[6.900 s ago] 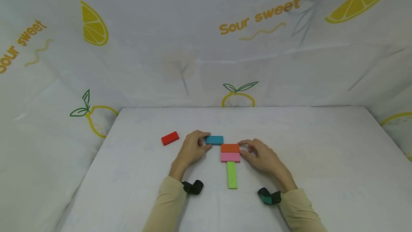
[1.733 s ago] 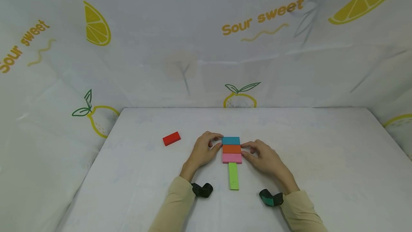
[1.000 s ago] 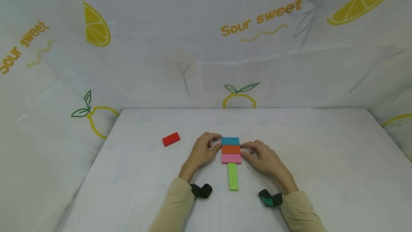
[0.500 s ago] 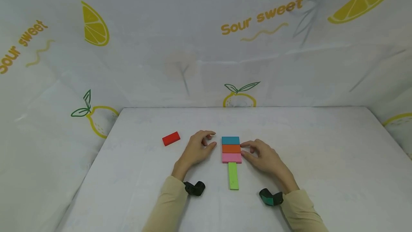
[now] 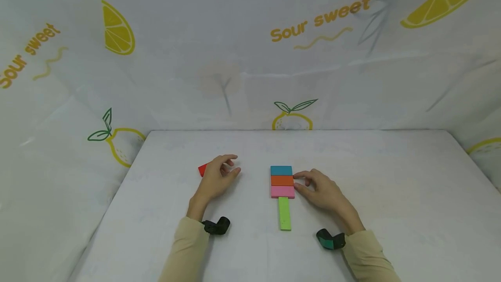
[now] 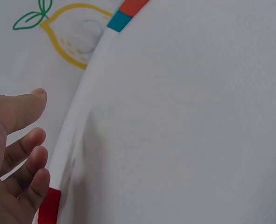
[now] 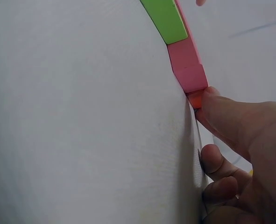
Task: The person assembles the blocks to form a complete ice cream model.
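My left hand [image 5: 216,177] holds nothing, its thumb and fingers spread apart. It overlaps the red block [image 5: 202,169] in the head view and hides most of it; in the left wrist view the red block [image 6: 50,206] shows just below the fingers. Thumb and index fingertips of my right hand [image 5: 322,191] touch the right end of the orange block [image 5: 282,180]. That block lies flat between a blue block [image 5: 281,170] behind and a pink block [image 5: 282,192] in front, edges together. A long green block [image 5: 285,213] runs lengthwise toward me from the pink one's middle.
All the blocks lie on a white-covered table [image 5: 391,186]. At its back edge rises a white cloth [image 5: 176,77] printed with lemons and lettering. Each wrist wears a small black device, such as the one [image 5: 330,239] on the right.
Over the earlier frames the blue block was brought right, behind the orange one. My left hand then let go of it and moved left, over the red block. My right hand stays put.
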Available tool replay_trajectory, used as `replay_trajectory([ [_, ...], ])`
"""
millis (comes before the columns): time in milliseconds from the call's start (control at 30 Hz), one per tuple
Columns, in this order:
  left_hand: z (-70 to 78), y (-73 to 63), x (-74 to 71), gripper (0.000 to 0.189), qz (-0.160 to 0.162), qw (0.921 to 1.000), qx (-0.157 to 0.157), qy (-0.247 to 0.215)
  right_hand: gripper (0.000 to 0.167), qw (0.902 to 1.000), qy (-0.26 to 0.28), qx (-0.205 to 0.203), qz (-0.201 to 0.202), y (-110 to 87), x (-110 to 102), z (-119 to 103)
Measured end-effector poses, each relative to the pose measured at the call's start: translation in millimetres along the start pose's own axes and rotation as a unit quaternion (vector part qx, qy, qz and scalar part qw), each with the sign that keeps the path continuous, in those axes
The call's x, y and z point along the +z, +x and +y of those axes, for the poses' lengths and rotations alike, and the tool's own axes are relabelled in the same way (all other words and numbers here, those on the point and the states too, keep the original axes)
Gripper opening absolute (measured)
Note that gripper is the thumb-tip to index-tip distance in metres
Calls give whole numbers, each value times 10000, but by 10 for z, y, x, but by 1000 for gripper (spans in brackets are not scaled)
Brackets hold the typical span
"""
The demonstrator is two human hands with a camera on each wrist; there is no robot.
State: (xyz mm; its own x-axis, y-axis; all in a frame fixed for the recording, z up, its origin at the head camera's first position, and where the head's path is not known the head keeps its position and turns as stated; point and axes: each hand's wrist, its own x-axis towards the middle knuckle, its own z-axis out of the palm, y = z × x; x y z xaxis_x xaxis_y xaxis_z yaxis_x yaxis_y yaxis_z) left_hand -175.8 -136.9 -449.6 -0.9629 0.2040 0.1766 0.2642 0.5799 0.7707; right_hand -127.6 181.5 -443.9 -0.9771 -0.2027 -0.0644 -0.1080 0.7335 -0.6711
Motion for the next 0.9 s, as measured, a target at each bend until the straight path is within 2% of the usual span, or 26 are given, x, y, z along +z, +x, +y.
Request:
replay_trajectory([
  [333,-177,-67,-295,36,402,9990,-119,175,32,10000,-11,17,-27,-2,-6,-15],
  [533,-247,-124,-452,38,576,9965,-271,533,32,10000,-16,-3,-24,1,-7,-3],
  [733,-372,-160,-517,40,646,9940,-330,813,32,10000,6,17,-26,-6,-8,6],
  [900,-468,-187,-523,44,566,9922,-553,966,32,10000,37,26,-58,2,-3,4],
])
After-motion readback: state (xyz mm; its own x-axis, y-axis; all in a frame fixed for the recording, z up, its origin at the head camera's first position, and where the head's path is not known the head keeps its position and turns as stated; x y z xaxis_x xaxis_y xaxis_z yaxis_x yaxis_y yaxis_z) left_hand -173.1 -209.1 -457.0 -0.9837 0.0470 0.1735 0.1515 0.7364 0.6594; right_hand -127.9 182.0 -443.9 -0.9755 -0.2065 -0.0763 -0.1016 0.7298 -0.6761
